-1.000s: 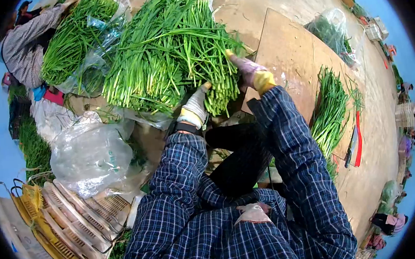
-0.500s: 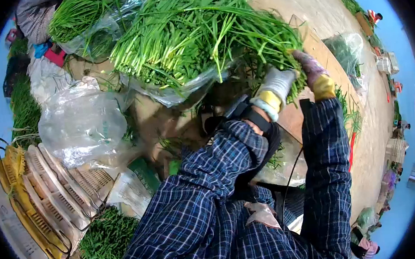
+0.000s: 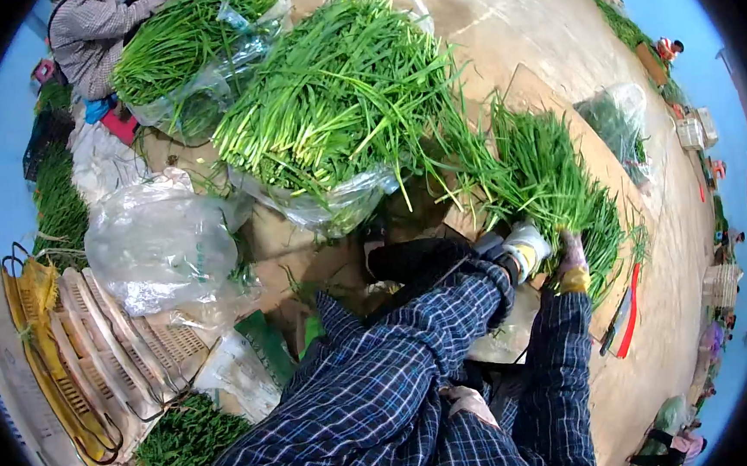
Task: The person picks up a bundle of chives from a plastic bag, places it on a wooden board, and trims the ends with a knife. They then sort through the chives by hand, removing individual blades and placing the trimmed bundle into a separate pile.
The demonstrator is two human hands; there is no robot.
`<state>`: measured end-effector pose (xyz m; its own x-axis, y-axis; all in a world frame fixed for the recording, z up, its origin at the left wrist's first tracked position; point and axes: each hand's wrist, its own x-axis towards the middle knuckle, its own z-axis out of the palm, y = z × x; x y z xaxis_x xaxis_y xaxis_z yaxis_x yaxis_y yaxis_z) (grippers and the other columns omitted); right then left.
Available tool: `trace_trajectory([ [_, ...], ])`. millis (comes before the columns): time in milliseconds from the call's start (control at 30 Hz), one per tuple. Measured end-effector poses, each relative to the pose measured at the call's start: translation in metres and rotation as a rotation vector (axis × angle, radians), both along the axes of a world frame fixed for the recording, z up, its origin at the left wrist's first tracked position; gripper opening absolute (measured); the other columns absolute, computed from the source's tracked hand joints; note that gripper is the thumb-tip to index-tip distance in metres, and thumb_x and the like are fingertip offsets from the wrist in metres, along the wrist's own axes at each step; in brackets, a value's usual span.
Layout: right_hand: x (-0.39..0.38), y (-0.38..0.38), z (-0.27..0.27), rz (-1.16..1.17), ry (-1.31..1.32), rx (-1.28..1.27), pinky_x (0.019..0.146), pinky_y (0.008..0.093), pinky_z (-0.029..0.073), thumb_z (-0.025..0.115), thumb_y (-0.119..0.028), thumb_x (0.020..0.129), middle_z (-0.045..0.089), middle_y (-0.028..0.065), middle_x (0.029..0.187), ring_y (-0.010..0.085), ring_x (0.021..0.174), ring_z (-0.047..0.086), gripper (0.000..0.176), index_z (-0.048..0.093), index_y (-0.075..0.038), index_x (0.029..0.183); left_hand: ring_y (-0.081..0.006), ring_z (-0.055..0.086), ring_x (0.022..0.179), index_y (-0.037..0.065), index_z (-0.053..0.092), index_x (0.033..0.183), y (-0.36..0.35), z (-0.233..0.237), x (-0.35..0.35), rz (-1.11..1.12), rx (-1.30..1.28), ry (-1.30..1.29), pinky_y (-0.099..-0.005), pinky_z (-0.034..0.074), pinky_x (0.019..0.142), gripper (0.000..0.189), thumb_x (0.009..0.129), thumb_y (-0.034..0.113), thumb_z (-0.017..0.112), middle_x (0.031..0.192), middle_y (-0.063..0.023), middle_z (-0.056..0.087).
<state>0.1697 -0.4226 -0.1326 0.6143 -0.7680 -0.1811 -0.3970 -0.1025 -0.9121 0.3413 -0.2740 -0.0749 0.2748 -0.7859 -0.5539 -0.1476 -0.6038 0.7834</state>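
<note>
Both of my hands wear gloves and are at the lower end of a bunch of long green leafy stalks (image 3: 542, 169) on a board to the right. My left hand (image 3: 526, 248), in a white and yellow glove, is closed against the stalk ends. Beside it my right hand (image 3: 572, 261), in a stained purplish glove with a yellow cuff, has its fingers wrapped round the stalks, partly hidden by leaves. A larger heap of the same stalks (image 3: 329, 97) lies on clear plastic farther left.
Another heap (image 3: 187, 42) lies near a person in grey (image 3: 87, 41). Stacked baskets (image 3: 95, 339) and a plastic bag (image 3: 162, 239) are on the left. A red-handled tool (image 3: 629, 315) lies at right. A bagged bunch (image 3: 612, 121) lies beyond the board.
My hands have moved down in the view with the bunch, from the large heap's right edge onto the board. The bunch now lies spread out, and the red-handled tool shows more fully.
</note>
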Motion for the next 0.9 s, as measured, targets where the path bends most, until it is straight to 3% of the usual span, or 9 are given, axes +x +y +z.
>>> trace_trajectory([
  [167, -0.029, 0.028, 0.012, 0.176, 0.527, -0.582, 0.086, 0.0394, 0.046, 0.062, 0.003, 0.068, 0.051, 0.0164, 0.121, 0.0299, 0.107, 0.051, 0.061, 0.047, -0.01, 0.125, -0.033, 0.049, 0.115, 0.001, 0.035, 0.131, 0.009, 0.016, 0.007, -0.018, -0.014, 0.025, -0.0373, 0.041, 0.095, 0.082, 0.066, 0.033, 0.073, 0.127, -0.0227, 0.047],
  [267, -0.004, 0.071, 0.04, 0.074, 0.385, -0.432, 0.081, 0.0406, 0.05, 0.05, 0.018, 0.07, 0.052, 0.0169, 0.118, 0.0299, 0.103, 0.055, 0.062, 0.049, -0.011, 0.124, -0.0351, 0.051, 0.112, 0.001, 0.04, 0.127, 0.02, 0.018, 0.009, 0.012, -0.051, -0.104, -0.0389, 0.043, 0.094, 0.078, 0.066, 0.035, 0.073, 0.121, -0.0238, 0.052],
  [300, -0.008, 0.068, 0.036, 0.039, 0.415, -0.313, 0.078, 0.0404, 0.05, 0.056, 0.002, 0.077, 0.052, 0.0156, 0.118, 0.0293, 0.1, 0.055, 0.049, 0.05, -0.012, 0.123, -0.0357, 0.052, 0.11, 0.001, 0.041, 0.127, 0.022, 0.02, 0.011, -0.015, -0.05, -0.126, -0.0393, 0.043, 0.092, 0.076, 0.067, 0.035, 0.072, 0.119, -0.0242, 0.053],
  [333, 0.019, 0.088, 0.072, -0.328, 0.141, 0.317, 0.071, 0.0411, 0.05, 0.056, -0.022, 0.083, 0.053, 0.0144, 0.117, 0.0286, 0.095, 0.056, 0.039, 0.053, -0.013, 0.12, -0.0363, 0.053, 0.109, 0.001, 0.041, 0.126, 0.028, 0.023, 0.017, -0.037, -0.047, -0.153, -0.0397, 0.044, 0.091, 0.074, 0.068, 0.035, 0.071, 0.117, -0.0247, 0.054],
  [467, 0.006, 0.073, 0.054, -0.351, -0.07, 0.424, 0.07, 0.0361, 0.048, 0.06, -0.049, 0.078, 0.058, 0.0153, 0.11, 0.0263, 0.084, 0.058, 0.064, 0.05, -0.001, 0.12, -0.0348, 0.056, 0.104, 0.004, 0.042, 0.127, 0.04, 0.026, 0.035, -0.156, -0.085, -0.307, -0.0383, 0.046, 0.087, 0.07, 0.071, 0.037, 0.068, 0.113, -0.0254, 0.056],
  [533, 0.016, 0.087, 0.089, -0.392, 0.112, 0.389, 0.1, 0.0361, 0.035, 0.056, -0.044, 0.085, 0.052, 0.0149, 0.124, 0.0266, 0.118, 0.046, 0.06, 0.044, -0.006, 0.13, -0.0324, 0.059, 0.098, 0.005, 0.04, 0.13, 0.045, 0.025, 0.048, -0.031, -0.043, -0.279, -0.0378, 0.047, 0.084, 0.071, 0.072, 0.035, 0.068, 0.11, -0.0228, 0.058],
  [667, 0.014, 0.051, 0.033, -0.367, 0.316, 0.112, 0.093, 0.0339, 0.042, 0.077, -0.039, 0.068, 0.051, 0.0252, 0.12, 0.0275, 0.111, 0.051, 0.109, 0.007, 0.007, 0.138, -0.0287, 0.059, 0.098, 0.003, 0.037, 0.132, 0.042, -0.024, 0.065, 0.287, -0.302, -0.425, -0.0345, 0.046, 0.083, 0.068, 0.075, 0.026, 0.066, 0.111, -0.0207, 0.059],
  [800, 0.016, 0.086, 0.067, -0.323, 0.007, 0.288, 0.084, 0.0351, 0.046, 0.069, -0.041, 0.076, 0.052, 0.0219, 0.12, 0.0247, 0.106, 0.052, 0.09, 0.021, 0.005, 0.137, -0.0304, 0.055, 0.107, 0.007, 0.045, 0.128, 0.06, 0.023, 0.058, -0.242, -0.042, -0.487, -0.035, 0.043, 0.091, 0.063, 0.073, 0.03, 0.065, 0.118, -0.0181, 0.056],
  [900, -0.023, 0.074, 0.049, -0.351, 0.052, 0.15, 0.093, 0.0316, 0.039, 0.061, -0.041, 0.082, 0.051, 0.0197, 0.123, 0.0275, 0.111, 0.05, 0.078, 0.027, 0.005, 0.136, -0.0286, 0.059, 0.1, 0.007, 0.053, 0.121, 0.082, 0.045, 0.06, -0.287, 0.001, -0.439, -0.0339, 0.045, 0.087, 0.061, 0.07, 0.036, 0.069, 0.108, -0.0168, 0.061],
])
